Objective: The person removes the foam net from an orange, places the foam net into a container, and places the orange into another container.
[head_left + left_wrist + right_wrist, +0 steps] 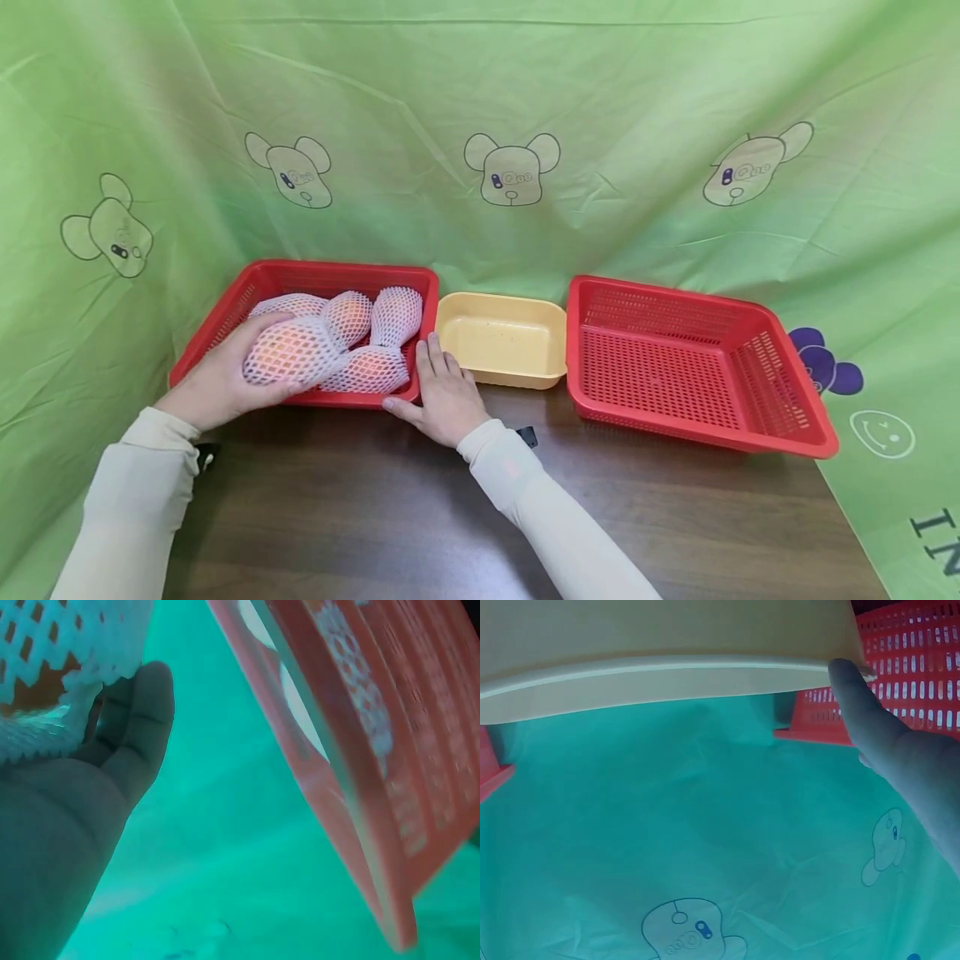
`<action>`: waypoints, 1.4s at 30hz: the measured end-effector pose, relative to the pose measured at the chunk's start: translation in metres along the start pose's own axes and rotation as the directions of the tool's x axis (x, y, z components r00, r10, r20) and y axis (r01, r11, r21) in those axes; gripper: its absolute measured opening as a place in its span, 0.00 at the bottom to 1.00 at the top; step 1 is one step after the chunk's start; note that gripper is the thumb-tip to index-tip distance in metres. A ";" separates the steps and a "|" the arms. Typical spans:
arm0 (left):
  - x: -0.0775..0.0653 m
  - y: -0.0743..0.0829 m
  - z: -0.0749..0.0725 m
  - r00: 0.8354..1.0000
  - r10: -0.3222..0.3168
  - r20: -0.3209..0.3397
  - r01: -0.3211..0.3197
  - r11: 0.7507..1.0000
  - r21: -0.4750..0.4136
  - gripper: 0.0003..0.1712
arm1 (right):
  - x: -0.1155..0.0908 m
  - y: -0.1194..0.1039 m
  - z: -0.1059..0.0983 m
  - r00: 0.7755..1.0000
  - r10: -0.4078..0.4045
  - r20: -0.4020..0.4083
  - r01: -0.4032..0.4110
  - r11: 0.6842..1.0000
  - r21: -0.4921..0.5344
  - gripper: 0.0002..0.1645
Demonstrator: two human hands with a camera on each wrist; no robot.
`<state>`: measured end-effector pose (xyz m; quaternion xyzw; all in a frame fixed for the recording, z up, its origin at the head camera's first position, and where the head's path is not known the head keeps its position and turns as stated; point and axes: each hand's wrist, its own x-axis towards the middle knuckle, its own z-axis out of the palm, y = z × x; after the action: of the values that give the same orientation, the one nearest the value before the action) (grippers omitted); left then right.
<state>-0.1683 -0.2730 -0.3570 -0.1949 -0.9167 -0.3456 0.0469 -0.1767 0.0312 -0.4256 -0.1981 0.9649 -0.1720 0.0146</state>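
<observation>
My left hand [217, 373] grips an orange-red round fruit in a white foam net [292, 352], over the left part of the left red basket [300, 268]. In the left wrist view, the fingers [146, 712] curl round the netted fruit [45, 667], and the basket's rim [352, 780] stands apart from them. More netted fruits [367, 371] lie in that basket, partly hidden behind the held one. My right hand [450, 404] has its fingers extended at the basket's front right corner, beside the yellow tub [502, 383]. It holds nothing.
A second red basket [660, 375] stands at the right, against the yellow tub. A small black object [528, 436] lies by my right wrist on the brown wooden table [375, 517]. Green cloth [420, 100] hangs behind and at both sides.
</observation>
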 end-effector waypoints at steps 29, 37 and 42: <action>-0.026 0.031 0.079 0.982 0.148 0.118 -0.129 0.980 -0.149 0.49 | -0.065 0.043 -0.017 0.977 -0.214 0.003 0.213 0.977 0.015 0.49; -0.028 0.042 0.104 0.969 0.198 0.145 -0.177 0.973 -0.145 0.51 | -0.104 0.072 -0.025 0.962 -0.270 -0.054 0.272 0.961 0.056 0.61; -0.030 0.049 0.127 0.957 0.145 0.253 -0.122 0.987 -0.105 0.52 | -0.127 0.089 -0.025 0.967 -0.250 -0.052 0.253 0.965 0.062 0.65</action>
<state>-0.1156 -0.1660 -0.4290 -0.3018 -0.8836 -0.3531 -0.0591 -0.0961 0.1653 -0.4375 -0.3144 0.9256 -0.2097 -0.0217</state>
